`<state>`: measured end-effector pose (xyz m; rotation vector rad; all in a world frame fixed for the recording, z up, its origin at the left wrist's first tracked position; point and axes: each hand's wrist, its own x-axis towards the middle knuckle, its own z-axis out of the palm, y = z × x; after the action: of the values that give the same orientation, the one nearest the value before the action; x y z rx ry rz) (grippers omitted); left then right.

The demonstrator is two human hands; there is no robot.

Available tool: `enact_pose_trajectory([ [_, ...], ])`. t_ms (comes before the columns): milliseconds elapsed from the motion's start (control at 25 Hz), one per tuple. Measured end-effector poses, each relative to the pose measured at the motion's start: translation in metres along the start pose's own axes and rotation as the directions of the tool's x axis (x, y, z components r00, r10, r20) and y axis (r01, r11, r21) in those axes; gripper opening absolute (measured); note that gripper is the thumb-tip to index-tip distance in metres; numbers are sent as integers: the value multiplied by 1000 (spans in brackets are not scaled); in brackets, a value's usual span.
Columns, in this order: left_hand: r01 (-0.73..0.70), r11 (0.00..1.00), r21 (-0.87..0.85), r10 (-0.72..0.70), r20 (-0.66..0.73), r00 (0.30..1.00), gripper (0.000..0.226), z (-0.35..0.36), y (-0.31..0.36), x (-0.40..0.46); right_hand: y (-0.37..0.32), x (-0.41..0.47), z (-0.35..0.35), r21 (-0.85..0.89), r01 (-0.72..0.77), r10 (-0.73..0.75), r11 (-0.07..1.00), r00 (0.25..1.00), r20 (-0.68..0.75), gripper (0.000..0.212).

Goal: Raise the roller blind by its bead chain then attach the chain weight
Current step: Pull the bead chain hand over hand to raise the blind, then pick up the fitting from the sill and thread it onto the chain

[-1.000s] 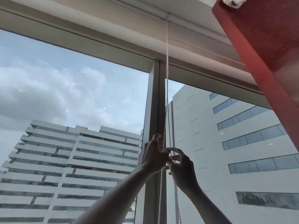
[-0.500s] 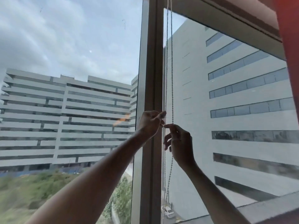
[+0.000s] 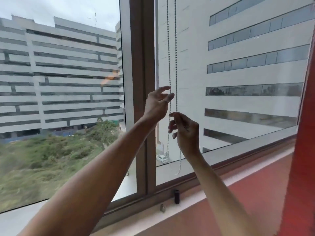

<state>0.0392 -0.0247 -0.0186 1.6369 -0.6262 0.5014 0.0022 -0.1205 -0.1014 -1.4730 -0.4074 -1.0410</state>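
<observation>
The bead chain (image 3: 168,48) hangs as two strands in front of the window, and its loop ends just above the sill. My left hand (image 3: 156,104) is raised beside the left strand with fingers apart, the fingertips just touching it. Lower down, my right hand (image 3: 186,132) pinches the right strand between thumb and fingers. A black cylindrical chain weight (image 3: 176,196) stands on the sill (image 3: 238,189) below the chain. A small metal piece (image 3: 162,208) lies next to it. The blind itself is out of view above.
A brown window mullion (image 3: 141,65) runs vertically just left of the chain. A red wall (image 3: 303,150) closes the right side. Through the glass I see grey buildings and green ground.
The view has tilted down from the window top to the sill, bringing the weight into sight. My left hand has spread its fingers off the strand; my right hand still pinches the chain.
</observation>
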Motion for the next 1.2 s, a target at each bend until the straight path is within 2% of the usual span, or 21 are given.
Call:
enact_pose_trajectory([
  [120,-94,986,-136,83,-86,993,18,18,-22,4,20,3,-8,32,-5,3,999,998,57,22],
  [320,-181,967,-179,146,-192,970,12,36,-43,12,49,19,-14,67,-9,0,998,990,144,21],
  [640,-140,970,-199,86,-261,962,17,42,-93,-5,99,1,-27,239,-222,142,945,940,310,27],
  [800,-95,961,-259,25,-261,965,14,40,-118,-18,145,-29,-33,246,-358,282,901,913,295,31],
  [880,-7,959,-283,-58,-220,974,13,42,-133,-34,177,-61,-35,124,-431,382,894,877,291,22],
  [1000,149,929,-338,-219,-179,959,10,48,-159,-61,225,-118,-40,-275,-450,523,849,790,321,9],
  [1080,225,892,-391,-305,-154,940,9,48,-172,-75,249,-148,-43,-501,-413,610,761,717,336,22],
  [1200,278,853,-442,-355,-100,930,11,43,-184,-92,265,-175,-42,-679,-306,666,668,653,361,38],
])
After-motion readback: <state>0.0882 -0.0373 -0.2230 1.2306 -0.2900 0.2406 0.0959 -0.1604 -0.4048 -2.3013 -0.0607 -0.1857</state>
